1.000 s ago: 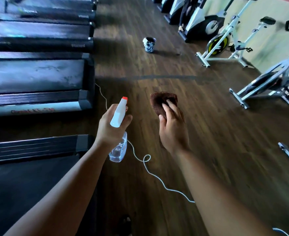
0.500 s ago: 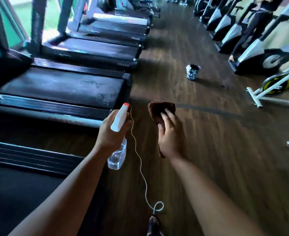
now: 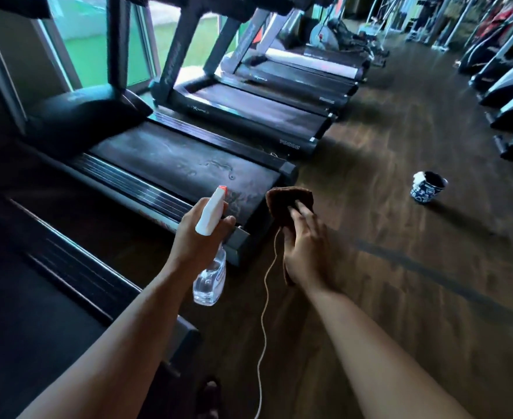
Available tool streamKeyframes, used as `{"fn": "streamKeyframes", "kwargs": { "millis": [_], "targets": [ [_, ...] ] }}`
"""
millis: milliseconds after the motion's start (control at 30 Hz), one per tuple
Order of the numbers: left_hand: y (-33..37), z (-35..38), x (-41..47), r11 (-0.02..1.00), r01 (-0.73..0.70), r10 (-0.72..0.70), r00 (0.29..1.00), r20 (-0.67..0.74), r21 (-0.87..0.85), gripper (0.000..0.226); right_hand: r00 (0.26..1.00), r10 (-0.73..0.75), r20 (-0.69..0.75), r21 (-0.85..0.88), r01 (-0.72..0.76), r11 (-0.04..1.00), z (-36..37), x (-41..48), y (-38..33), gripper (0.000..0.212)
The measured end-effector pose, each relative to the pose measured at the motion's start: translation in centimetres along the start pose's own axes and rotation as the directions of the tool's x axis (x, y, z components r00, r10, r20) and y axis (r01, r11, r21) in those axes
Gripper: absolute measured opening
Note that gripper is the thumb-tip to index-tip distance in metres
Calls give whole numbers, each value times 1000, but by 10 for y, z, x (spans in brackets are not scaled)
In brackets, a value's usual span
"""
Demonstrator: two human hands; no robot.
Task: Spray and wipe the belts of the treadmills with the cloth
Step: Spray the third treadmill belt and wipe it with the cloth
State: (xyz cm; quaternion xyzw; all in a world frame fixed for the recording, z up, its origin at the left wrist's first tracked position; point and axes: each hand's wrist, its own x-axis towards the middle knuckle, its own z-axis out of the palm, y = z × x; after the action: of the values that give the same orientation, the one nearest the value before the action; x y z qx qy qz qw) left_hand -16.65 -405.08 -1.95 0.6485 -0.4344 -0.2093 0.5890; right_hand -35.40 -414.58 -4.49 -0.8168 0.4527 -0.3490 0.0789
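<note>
My left hand (image 3: 202,237) is wrapped round the neck of the spray bottle (image 3: 209,281), fingers curled just under the white trigger head, with the orange-tipped nozzle pointing forward toward the rear end of the nearest dusty treadmill belt (image 3: 182,158). The clear body hangs below my fist and seems to hold some liquid, so I expect it to feel light and a little bottom-heavy. Its plastic is stiff enough to grip firmly, though smooth if it gets wet. The neck is the right place to hold it, since a finger can reach the trigger from there. My right hand (image 3: 305,246) holds the brown cloth (image 3: 282,201) in the air just right of the bottle, above the wooden floor (image 3: 385,267) by the belt's back corner. My fingers lie along the top of its folded bulk, my thumb clamps its edge, and a tail droops under my palm. It is soft, limp and nearly weightless, so I should bunch it into a pad under a flat palm to press evenly. The belt looks rubbery and grippy, streaked with pale marks, though in this dim light I cannot tell whether they are dust or wet spray. A thin white cord (image 3: 264,313) trails across the floor between my arms, and a patterned cup (image 3: 427,189) stands well off to the right.
</note>
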Motion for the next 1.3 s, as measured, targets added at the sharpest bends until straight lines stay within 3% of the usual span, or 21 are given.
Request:
{"fn": "streamKeyframes", "kwargs": {
  "millis": [500, 900, 1300],
  "targets": [
    [-81, -63, 216, 997, 73, -67, 986, -154, 33, 21, 973, -148, 175, 74, 137, 988, 156, 204, -41, 43],
    [-130, -52, 360, 992, 127, -116, 955, -273, 23, 19, 927, -234, 292, 182, 186, 965, 269, 352, -14, 46],
    [-149, -38, 488, 979, 203, -177, 843, -508, -4, 14, 812, -488, 320, 353, 376, 857, 372, 513, -13, 40]
  ]
}}
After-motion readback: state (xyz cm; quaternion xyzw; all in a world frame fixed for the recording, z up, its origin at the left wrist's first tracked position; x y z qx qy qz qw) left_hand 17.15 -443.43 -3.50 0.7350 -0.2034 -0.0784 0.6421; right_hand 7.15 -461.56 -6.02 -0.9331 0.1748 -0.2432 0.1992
